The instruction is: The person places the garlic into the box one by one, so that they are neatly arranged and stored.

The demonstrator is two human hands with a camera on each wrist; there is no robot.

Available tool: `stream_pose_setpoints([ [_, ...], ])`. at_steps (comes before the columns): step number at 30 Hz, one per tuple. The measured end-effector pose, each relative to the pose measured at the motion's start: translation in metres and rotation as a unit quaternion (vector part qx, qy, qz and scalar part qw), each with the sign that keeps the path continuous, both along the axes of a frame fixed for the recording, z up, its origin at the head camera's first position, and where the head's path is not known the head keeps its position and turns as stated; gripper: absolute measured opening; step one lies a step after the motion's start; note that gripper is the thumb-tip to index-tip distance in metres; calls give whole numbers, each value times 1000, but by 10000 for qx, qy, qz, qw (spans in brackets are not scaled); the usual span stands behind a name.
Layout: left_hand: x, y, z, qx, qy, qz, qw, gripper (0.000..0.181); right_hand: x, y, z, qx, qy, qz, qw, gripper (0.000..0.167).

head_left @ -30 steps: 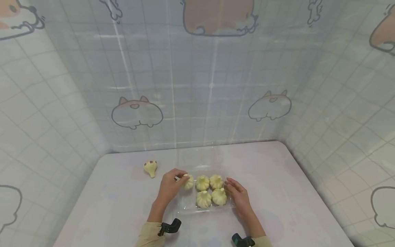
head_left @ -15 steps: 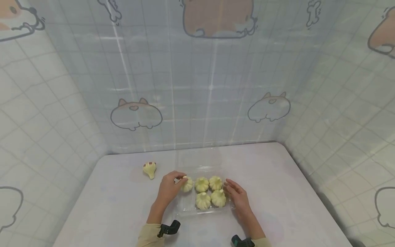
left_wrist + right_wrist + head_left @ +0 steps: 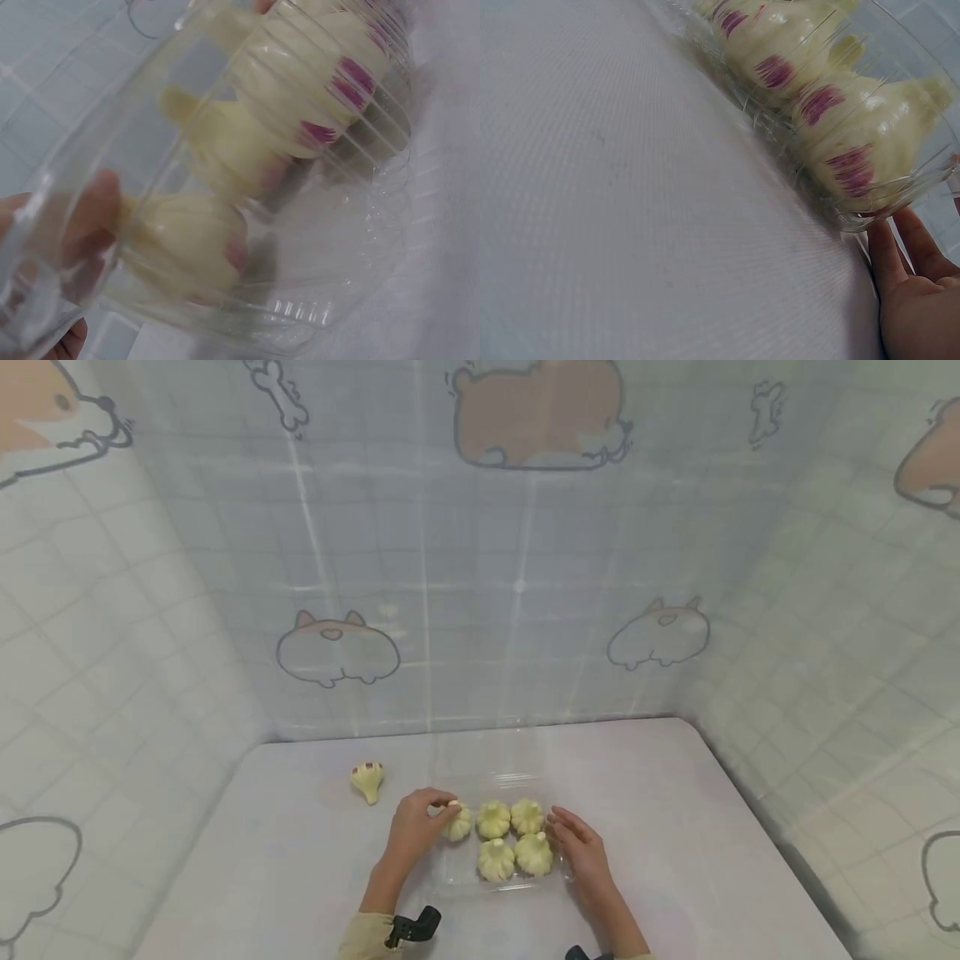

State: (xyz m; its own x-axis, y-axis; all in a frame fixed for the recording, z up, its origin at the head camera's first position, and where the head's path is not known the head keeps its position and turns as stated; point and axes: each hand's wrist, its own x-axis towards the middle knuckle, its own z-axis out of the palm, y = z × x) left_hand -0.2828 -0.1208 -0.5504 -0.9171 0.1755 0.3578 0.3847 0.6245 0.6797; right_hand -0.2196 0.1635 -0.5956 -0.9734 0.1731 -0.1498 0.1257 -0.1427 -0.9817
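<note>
Pale-yellow, ridged garlic bulb [image 3: 461, 824] is pinched by left grip [image 3: 416, 823] in clear rectangular plastic box [image 3: 455, 867]; box's right end is touched by released right grip [image 3: 584, 850].

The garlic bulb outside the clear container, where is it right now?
In the head view, the loose garlic bulb lies on the left part of the table, left of the clear container and towards the back edge.
</note>
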Motion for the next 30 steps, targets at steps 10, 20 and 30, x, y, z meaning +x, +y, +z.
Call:
stream_pose_setpoints([
  [10, -5, 1, 0, -26, -14, 54, 10000, 15, -4, -1, 0, -94, 133, 55, 9999, 44],
  [20, -3, 1, -2, -95, 21, 79, 9999, 16, -4, -3, -1, -35, 6, 20, 10000, 42],
  [30, 1, 0, 1, -78, -67, 24, 9999, 17, 0, -4, 2, -136, 91, 93, 9998, 41],
])
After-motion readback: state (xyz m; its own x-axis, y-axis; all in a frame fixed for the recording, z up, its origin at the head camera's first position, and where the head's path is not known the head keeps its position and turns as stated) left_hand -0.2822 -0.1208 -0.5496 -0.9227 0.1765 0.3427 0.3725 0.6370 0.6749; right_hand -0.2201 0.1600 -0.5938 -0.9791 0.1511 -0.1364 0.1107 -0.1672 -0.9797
